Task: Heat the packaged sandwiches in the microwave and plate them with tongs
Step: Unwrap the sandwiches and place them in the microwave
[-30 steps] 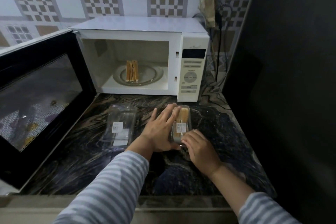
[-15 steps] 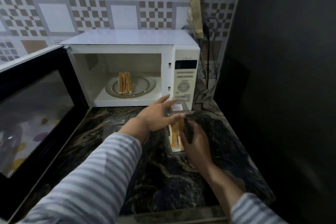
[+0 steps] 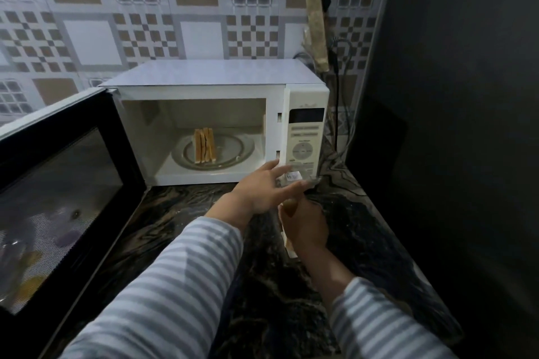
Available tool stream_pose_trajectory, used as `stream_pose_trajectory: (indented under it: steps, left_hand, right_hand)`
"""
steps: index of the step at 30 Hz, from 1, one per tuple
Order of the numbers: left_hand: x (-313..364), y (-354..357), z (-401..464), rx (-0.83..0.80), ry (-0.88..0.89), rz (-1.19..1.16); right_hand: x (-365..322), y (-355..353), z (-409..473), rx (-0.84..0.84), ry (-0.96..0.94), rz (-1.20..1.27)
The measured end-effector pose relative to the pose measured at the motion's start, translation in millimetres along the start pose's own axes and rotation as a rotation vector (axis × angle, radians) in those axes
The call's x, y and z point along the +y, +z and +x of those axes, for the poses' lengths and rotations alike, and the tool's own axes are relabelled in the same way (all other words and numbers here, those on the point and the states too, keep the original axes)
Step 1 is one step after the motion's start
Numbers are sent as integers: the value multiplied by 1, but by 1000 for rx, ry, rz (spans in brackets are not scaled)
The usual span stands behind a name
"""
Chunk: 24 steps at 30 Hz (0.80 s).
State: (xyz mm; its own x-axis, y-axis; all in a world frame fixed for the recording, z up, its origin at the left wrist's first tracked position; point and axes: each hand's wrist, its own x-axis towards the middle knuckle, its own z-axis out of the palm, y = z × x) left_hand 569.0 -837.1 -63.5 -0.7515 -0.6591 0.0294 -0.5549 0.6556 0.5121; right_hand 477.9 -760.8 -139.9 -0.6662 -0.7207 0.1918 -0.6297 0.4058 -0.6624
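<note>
A white microwave (image 3: 204,81) stands on the dark marbled bench (image 3: 262,285) with its door (image 3: 64,183) swung wide to the left. Inside, a sandwich (image 3: 205,145) stands on edge on the glass plate (image 3: 233,151).

In front of the microwave's control panel (image 3: 304,137), the left hand (image 3: 262,189) reaches forward with its fingers (image 3: 291,188) straight and spread, lying against the raised clear lid (image 3: 297,178) of a sandwich pack; a small label shows on the lid. The right hand (image 3: 306,224) is just below, its fingers curled down into the pack on the second sandwich (image 3: 287,237), of which only a pale edge shows beside the hand. Whether it truly grips the bread I cannot tell.

Both sleeves are grey-striped. Cables (image 3: 335,96) hang at the tiled wall right of the microwave.
</note>
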Motion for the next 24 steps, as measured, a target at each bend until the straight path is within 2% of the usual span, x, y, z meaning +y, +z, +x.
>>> stream_pose_trajectory:
  steps: [5,11,18,24]
  left_hand:
    - [4,-3,-2,18,-16,-28]
    - [10,8,-12,21,-23,-33]
    - [3,47,-43,101,73,203]
    - [-1,81,-65,122,54,378]
  right_hand:
    - [1,-18,-5,-21,-56,77]
    - [33,-61,-29,19,-2,54]
    - [66,-120,-27,29,64,-19]
    - [33,-144,-3,9,-37,52]
